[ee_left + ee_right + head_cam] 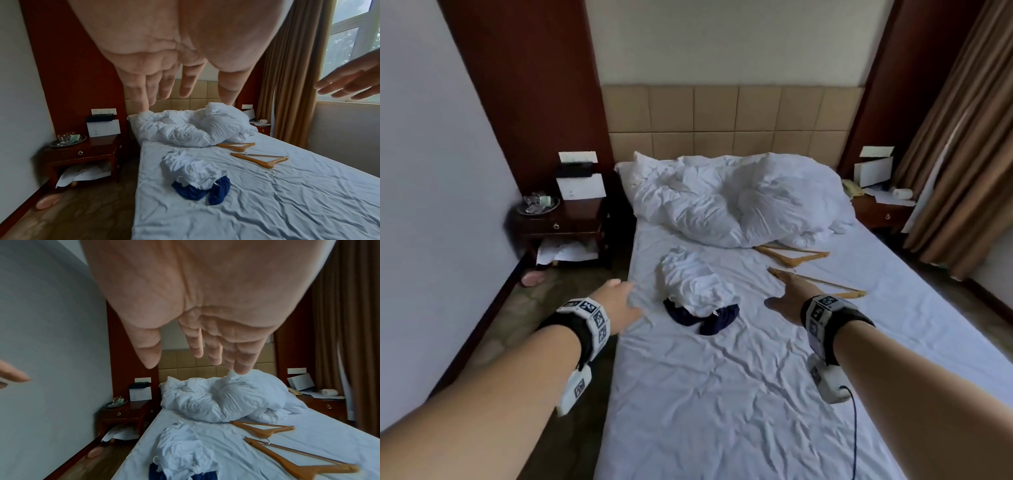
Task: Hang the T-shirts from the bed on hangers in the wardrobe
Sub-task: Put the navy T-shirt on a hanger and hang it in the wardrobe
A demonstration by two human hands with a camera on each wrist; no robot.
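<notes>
**T-shirts unhung: both garments on the bed, hangers bare**

T-shirts remain on the bed; nothing in these views shows any garment on a hanger, and the wardrobe is not in view. By my judgement the task stands at its very start: every step of picking up, dressing a hanger and carrying it to the wardrobe is left to do.

Position of items: a crumpled white T-shirt lies near the middle of the sheet, heaped partly over a dark blue T-shirt, of which only the lower edges show. The two are touching. Both are bunched, with no neckline or sleeve plainly laid out, so each will likely need shaking out before a hanger can go in.

Two wooden hangers lie to the right of the pile. The nearer hanger rests flat on the sheet with its metal hook toward the foot of the bed. The farther hanger lies just beside the rumpled white duvet, one end tucked at its edge.

Hands: the left hand hovers over the left edge of the bed, fingers straight and spread, holding nothing. The right hand is stretched over the sheet toward the nearer hanger, fingers extended and empty; whether the fingertips touch it cannot be told.
</notes>
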